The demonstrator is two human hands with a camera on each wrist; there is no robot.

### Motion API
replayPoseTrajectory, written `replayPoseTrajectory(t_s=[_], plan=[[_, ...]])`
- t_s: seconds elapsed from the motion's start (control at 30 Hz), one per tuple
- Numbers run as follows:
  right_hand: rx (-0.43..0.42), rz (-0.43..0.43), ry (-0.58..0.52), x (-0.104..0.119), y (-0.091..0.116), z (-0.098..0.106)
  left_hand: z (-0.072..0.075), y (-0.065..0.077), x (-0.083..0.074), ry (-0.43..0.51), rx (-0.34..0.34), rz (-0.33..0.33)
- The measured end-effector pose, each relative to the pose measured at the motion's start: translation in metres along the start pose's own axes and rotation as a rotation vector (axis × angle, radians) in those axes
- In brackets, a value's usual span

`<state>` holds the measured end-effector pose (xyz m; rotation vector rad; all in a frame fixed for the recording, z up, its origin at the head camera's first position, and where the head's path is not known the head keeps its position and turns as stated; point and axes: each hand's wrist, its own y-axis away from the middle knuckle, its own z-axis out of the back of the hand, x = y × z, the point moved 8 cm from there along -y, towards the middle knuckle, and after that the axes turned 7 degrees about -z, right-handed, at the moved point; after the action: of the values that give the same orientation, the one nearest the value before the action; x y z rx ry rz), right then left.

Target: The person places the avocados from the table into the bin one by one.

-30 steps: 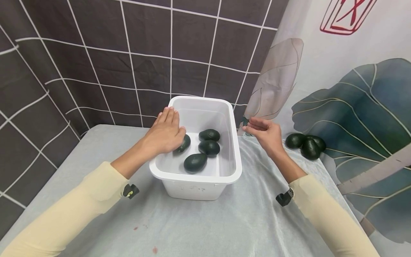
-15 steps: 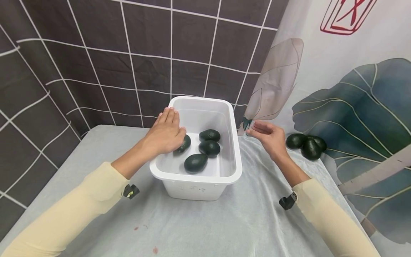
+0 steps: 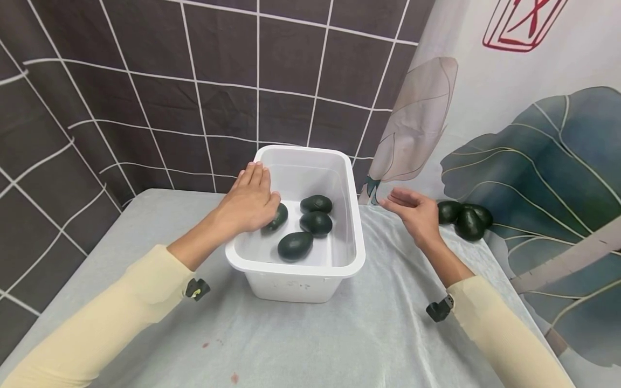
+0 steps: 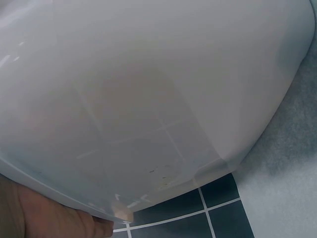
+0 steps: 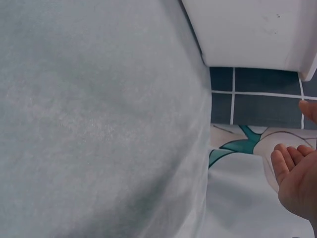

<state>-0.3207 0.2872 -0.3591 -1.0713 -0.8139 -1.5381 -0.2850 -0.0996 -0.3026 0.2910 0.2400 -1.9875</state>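
My read of the step: between grasps, left side steadying, right side free. My left hand [image 3: 249, 202] lay flat over the rim of the white tub [image 3: 296, 268] at its 9 o'clock side, fingers straight and side by side, not wrapped round anything. Left wrist view agreed: hand along the rim. My right hand [image 3: 411, 213] hung at the tub's 3 o'clock, apart from its wall, fingers loosely bent, thumb off to the side, nothing held (right wrist view showed the same bare fingers).

Avocado count in the tub: four. The near avocado [image 3: 296, 246] sat at 6 o'clock, the middle avocado [image 3: 316, 223] and far avocado [image 3: 316, 203] at 3 o'clock, one beyond the other, and the left avocado [image 3: 276, 217] at 9 o'clock, partly hidden by my thumb. Couldn't tell whether thumb touched it. A cluster of three avocados [image 3: 469, 223] lay on the grey cloth [image 3: 291, 345], farther out at 3 o'clock, past my right hand.

Next move, judged from that layout: a pick from the cluster would have called for the right hand to reach out toward 3 o'clock, spread wider and take the piece on the bunch's 6 o'clock side first. Likely risk: smooth round skins rolling when nudged. Left was best kept on the rim meanwhile.
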Motion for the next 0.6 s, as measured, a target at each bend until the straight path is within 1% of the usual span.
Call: replayPoseTrajectory(t_s=[0.1,0.23,0.47,0.6], plan=[[-0.011,-0.005,-0.020,-0.002,0.000,0.004,0.000,0.000,0.000,0.003,0.000,0.000],[-0.017,-0.010,-0.018,-0.007,0.000,0.008,-0.001,-0.001,0.000,0.004,-0.001,-0.002],[-0.029,-0.032,0.017,-0.016,0.001,0.013,0.000,-0.001,0.000,-0.003,-0.007,-0.007],[-0.039,-0.046,0.018,-0.019,0.002,0.017,-0.001,-0.001,0.000,-0.002,-0.005,-0.007]])
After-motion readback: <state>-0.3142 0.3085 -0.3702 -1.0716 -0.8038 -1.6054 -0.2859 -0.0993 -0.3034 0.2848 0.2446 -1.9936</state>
